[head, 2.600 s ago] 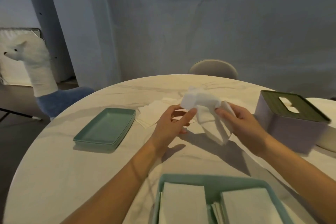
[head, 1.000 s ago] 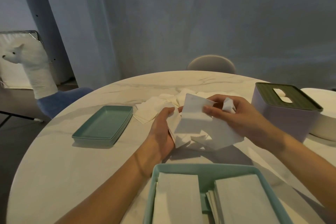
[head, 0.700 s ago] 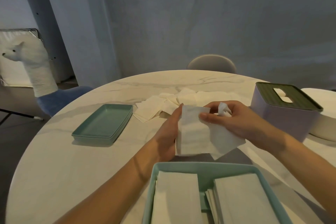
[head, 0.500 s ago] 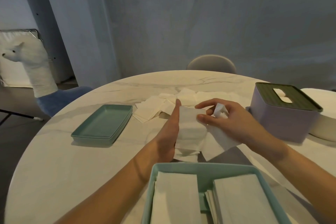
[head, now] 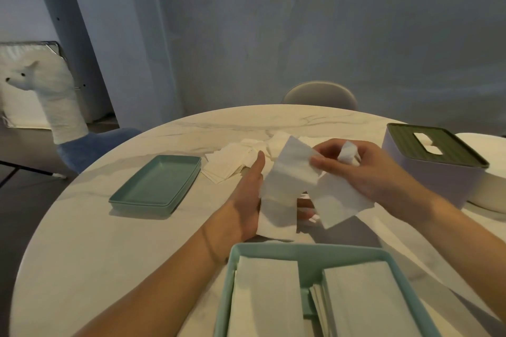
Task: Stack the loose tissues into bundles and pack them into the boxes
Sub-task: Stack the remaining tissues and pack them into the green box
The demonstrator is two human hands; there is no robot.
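Left hand flat and straight; right hand pinching.

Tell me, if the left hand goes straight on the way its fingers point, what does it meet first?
Probably the loose tissues lying on the table just beyond the left hand; depth is unclear.

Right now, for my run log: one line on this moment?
left hand: supports white tissue | right hand: pinches it | teal box: two stacks
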